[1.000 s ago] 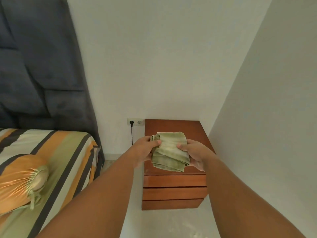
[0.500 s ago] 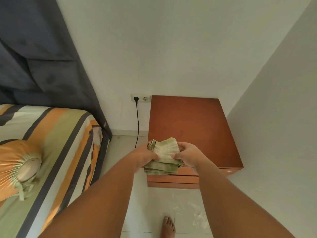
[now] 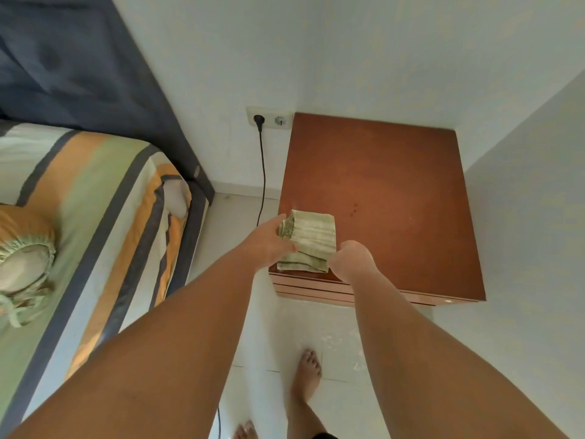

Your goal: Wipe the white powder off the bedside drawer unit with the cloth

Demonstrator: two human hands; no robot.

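Obs: compared with the view half a second back, the bedside drawer unit (image 3: 380, 198) now fills the centre-right of the frame, seen almost from straight above; one second back it was small and low in the frame. The person has closed in and tipped the head down. A bare foot (image 3: 308, 372) shows at lower centre on the pale floor (image 3: 269, 343)

Cloth (image 3: 308, 242): green, folded into a thick pad, now sitting over the front-left corner of the unit's top, lower centre of the frame. Earlier it was held in front of the drawer fronts; it has been carried up and over the top surface. Whether its underside rests on the wood or hangs just above it cannot be told

Grip: left hand (image 3: 269, 245) clasps the cloth's left edge, fingers wrapped over the bunched fold. Right hand (image 3: 351, 258) pinches the lower right corner of the same pad. Both hands are gripping it

Powder: faint pale specks near the cloth's upper left edge; the rest of the top reads as bare red-brown wood with a few dark dots at centre. Whitish flecks lie on the floor, right of the foot

Judgement: approach phase looks finished, wiping not yet begun. Cloth is staged at the near-left corner, so the first stroke probably runs across from there

Context: wall socket (image 3: 269, 119) with a black cord (image 3: 262, 172) just left of the unit; striped bed (image 3: 95, 201) at left of frame
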